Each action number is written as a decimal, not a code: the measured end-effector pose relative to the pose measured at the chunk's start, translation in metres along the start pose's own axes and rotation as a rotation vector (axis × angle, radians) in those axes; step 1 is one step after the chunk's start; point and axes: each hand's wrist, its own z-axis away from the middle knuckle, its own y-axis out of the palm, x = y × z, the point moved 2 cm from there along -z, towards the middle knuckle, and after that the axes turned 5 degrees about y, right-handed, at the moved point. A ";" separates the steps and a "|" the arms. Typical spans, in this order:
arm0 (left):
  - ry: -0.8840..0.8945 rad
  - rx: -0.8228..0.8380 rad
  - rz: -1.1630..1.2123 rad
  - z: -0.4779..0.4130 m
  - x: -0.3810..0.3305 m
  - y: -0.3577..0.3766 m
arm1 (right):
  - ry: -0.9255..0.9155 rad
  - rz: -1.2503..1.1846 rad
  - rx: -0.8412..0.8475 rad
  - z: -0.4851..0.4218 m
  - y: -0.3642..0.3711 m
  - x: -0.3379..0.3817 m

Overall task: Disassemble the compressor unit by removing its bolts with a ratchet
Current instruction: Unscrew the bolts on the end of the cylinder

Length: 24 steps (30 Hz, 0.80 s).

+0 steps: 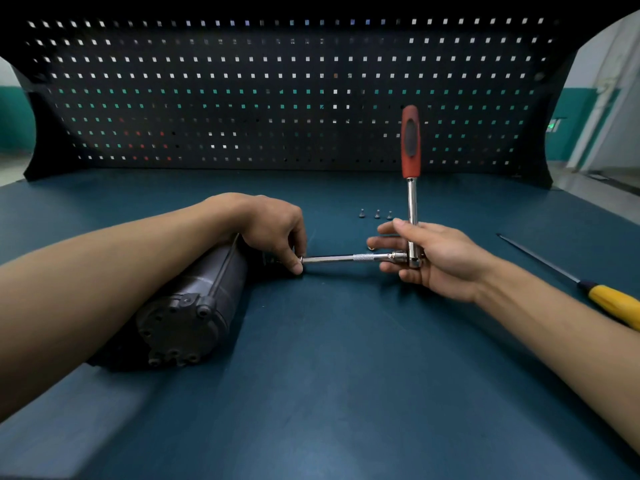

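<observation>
Head view, bench stock as seen:

1. Compressor unit [194,306]: dark cylinder lying on its side at the left of the bench [346,393]. Its bolted end cap faces the camera and the left forearm lies across its body.
2. Ratchet [411,188]: chrome shaft standing upright, red-and-black handle at the top, head low in the right hand.
3. Extension bar [339,258]: level, running from the ratchet head leftward to the compressor unit's far end.
4. Left hand [273,230]: fingers curled, thumb and fingertips pinching the far tip of the extension bar beside the compressor unit.
5. Right hand [436,261]: thumb and loosely bent fingers clasping the ratchet shaft just above its head.
6. Three bolts [377,213]: loose, standing in a row on the bench just behind the right hand.
7. Screwdriver [613,303]: yellow handle, lying at the right edge, apart from both hands.
8. Pegboard [277,98]: dark, upright along the rear of the bench.
</observation>
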 end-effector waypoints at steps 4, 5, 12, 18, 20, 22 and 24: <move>0.001 -0.003 0.014 0.001 0.000 0.000 | 0.031 -0.032 -0.002 0.000 0.000 0.000; 0.002 -0.002 0.014 0.001 0.000 0.000 | 0.044 -0.042 -0.001 -0.001 -0.001 0.000; 0.000 -0.004 0.020 0.000 0.000 0.000 | 0.108 -0.019 0.039 0.000 -0.001 0.001; -0.001 -0.009 0.029 0.001 0.000 0.000 | 0.234 -0.002 0.058 -0.001 -0.005 0.002; -0.007 -0.010 0.037 0.001 0.000 0.000 | 0.263 -0.014 0.062 -0.002 -0.007 0.002; -0.013 -0.012 0.031 0.001 0.000 -0.001 | 0.270 -0.013 0.063 -0.002 -0.008 0.002; -0.018 -0.007 0.026 0.001 0.000 -0.001 | 0.280 -0.014 0.071 -0.002 -0.008 0.002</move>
